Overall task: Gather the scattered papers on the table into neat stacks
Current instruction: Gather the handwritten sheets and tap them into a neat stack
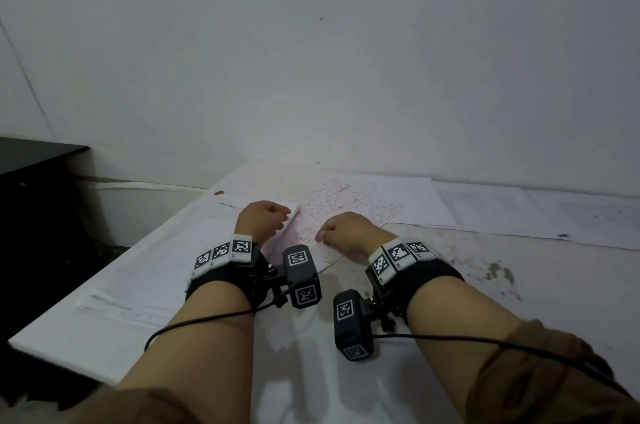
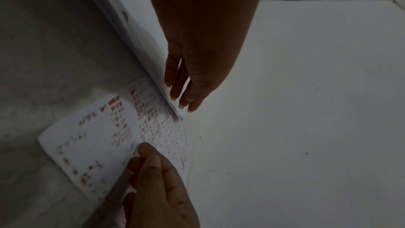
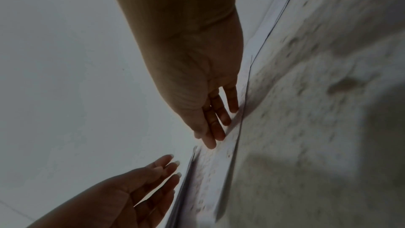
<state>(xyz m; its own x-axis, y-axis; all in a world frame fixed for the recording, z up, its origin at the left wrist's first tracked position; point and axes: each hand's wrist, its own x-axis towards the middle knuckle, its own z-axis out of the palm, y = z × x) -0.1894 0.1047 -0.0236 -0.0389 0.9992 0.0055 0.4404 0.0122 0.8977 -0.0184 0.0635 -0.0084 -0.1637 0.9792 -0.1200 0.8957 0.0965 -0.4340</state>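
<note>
A sheet with red print (image 1: 349, 202) lies between my hands near the middle of the white table (image 1: 467, 288). My right hand (image 1: 322, 236) pinches its near edge; in the left wrist view the thumb lies on top of the red-printed sheet (image 2: 98, 136) with the fingers (image 2: 131, 164) beneath. My left hand (image 1: 284, 217) holds its fingers (image 2: 175, 91) straight against the raised edge of the paper. From the right wrist, the left hand (image 3: 168, 167) is flat beside the sheet (image 3: 210, 171).
A large white sheet (image 1: 180, 261) lies under my left arm by the table's left edge. More white sheets (image 1: 491, 209) spread along the back right against the wall. A black cabinet (image 1: 34, 202) stands left of the table. The tabletop at the right is stained.
</note>
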